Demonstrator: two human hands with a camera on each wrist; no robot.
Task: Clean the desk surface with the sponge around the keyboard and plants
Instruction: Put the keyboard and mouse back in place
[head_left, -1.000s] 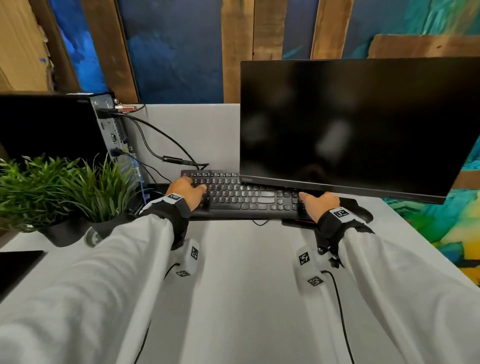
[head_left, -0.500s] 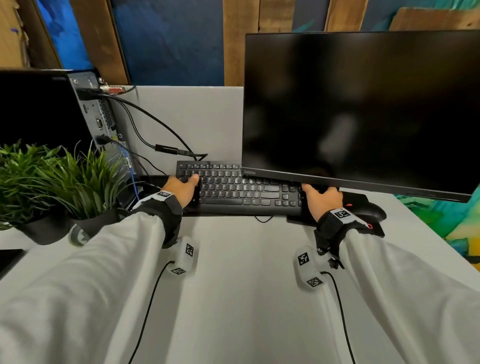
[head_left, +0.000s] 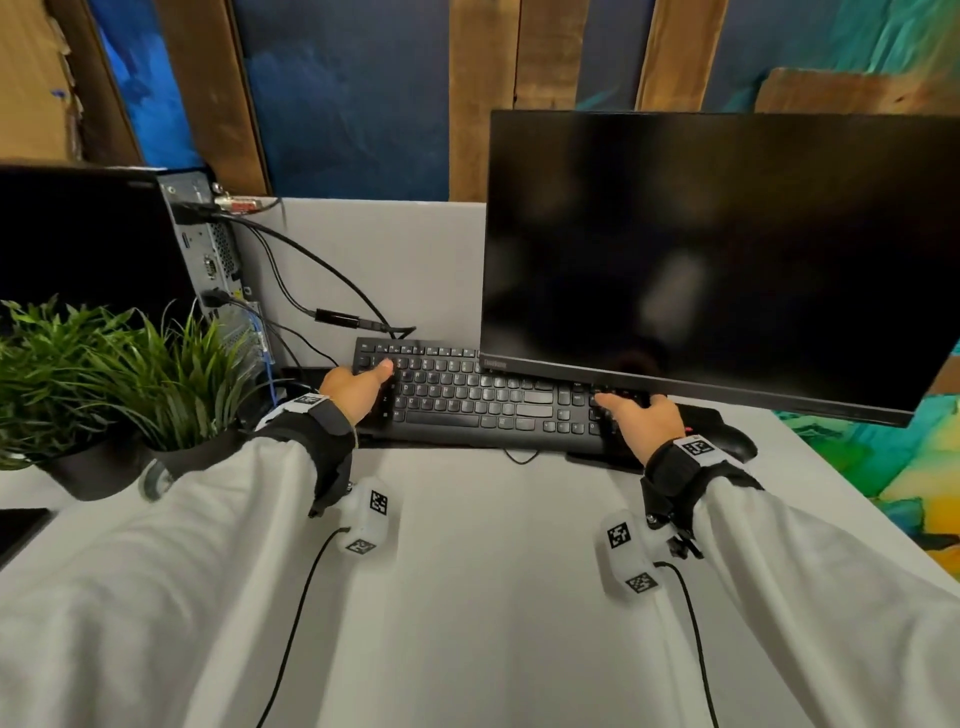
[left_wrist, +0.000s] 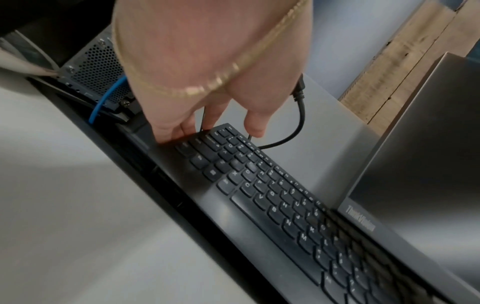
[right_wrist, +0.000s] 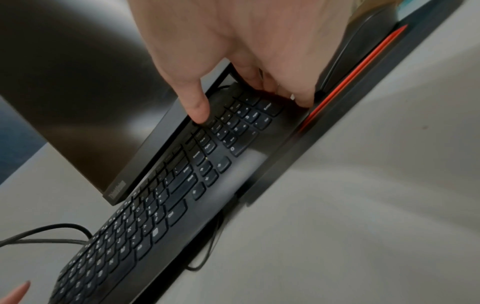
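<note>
Between both hands, the keyboard (head_left: 483, 397) is held: left hand (head_left: 358, 389) and right hand (head_left: 641, 418) each grip an end.

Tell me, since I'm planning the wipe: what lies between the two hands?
In the head view, only the keyboard spans from left hand to right hand; each grips one end.

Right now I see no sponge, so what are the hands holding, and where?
The keyboard: left hand grips its left end, right hand its right end.
</note>
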